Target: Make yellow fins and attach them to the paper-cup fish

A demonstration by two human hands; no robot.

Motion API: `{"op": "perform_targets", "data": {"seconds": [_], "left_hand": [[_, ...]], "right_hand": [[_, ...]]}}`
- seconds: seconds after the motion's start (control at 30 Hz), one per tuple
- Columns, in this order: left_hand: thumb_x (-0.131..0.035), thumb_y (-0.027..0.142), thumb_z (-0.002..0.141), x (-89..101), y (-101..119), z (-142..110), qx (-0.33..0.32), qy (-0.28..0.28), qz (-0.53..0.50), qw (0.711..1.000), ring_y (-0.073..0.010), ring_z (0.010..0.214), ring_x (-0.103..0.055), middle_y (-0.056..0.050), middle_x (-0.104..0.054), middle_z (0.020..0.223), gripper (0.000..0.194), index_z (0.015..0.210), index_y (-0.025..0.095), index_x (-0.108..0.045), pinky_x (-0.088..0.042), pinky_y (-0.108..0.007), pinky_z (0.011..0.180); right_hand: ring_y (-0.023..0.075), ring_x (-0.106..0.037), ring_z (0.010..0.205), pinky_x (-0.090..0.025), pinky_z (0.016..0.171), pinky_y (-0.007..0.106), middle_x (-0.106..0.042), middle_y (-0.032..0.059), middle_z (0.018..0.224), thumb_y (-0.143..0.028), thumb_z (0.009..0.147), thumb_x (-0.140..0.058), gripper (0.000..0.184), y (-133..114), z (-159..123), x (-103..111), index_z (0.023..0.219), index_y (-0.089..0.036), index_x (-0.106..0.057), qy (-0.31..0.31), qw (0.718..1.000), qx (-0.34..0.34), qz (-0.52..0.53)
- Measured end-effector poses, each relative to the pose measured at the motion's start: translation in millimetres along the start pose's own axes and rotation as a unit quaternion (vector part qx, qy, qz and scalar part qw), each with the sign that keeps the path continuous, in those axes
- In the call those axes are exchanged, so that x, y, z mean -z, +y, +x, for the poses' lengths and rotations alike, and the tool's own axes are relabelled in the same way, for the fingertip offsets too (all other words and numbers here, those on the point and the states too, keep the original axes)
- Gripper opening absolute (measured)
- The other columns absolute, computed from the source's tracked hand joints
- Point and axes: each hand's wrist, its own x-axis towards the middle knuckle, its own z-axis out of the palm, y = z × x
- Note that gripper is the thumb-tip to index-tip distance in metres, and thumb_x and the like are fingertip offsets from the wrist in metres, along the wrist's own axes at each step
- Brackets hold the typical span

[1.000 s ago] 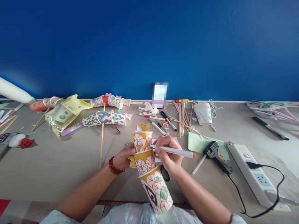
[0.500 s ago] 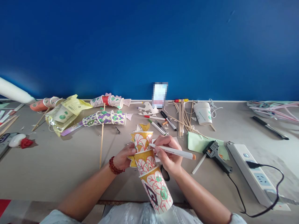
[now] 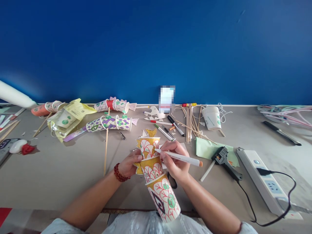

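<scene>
A fish made of three joined paper cups (image 3: 163, 191) slants down toward my body, patterned with red scales and ochre patches. Its ochre tail points away from me, and a dark eye is drawn on the nearest cup. My left hand (image 3: 130, 165) is closed around the fish's left side near the upper cups, with the thumb on top. In the fingers of my right hand (image 3: 177, 162) is a white marker (image 3: 182, 157) with an orange end. The marker's tip meets the top cup, or hovers just over it. Black scissor handles (image 3: 173, 182) show partly beneath my right hand.
Finished-looking cup fish (image 3: 109, 123) on sticks lie at the left back. Loose markers (image 3: 163, 132), wooden sticks (image 3: 189, 125) and stacked paper cups (image 3: 211, 118) lie beyond my hands. At right are a glue gun (image 3: 225, 162) and a power strip (image 3: 268, 182) with its cable.
The marker and my right hand have shifted very slightly left across the top cup. My left hand keeps its hold on the cup fish.
</scene>
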Motion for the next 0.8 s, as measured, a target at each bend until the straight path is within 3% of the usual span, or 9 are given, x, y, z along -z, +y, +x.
{"op": "perform_targets", "data": {"seconds": [0.8], "left_hand": [[-0.082, 0.042, 0.070, 1.6, 0.2, 0.7, 0.001, -0.018, 0.001, 1.000, -0.0220, 0.080, -0.072, -0.010, -0.077, 0.096, 0.048, 0.108, 0.014, -0.073, -0.055, -0.029, 0.071]], "right_hand": [[0.0174, -0.058, 0.060, -0.049, 0.059, 0.033, -0.061, 0.0003, 0.068, -0.014, 0.082, -0.061, 0.009, -4.0, 3.1, -0.1, 0.081, -0.023, -0.062, -0.032, 0.999, 0.018, -0.025]]}}
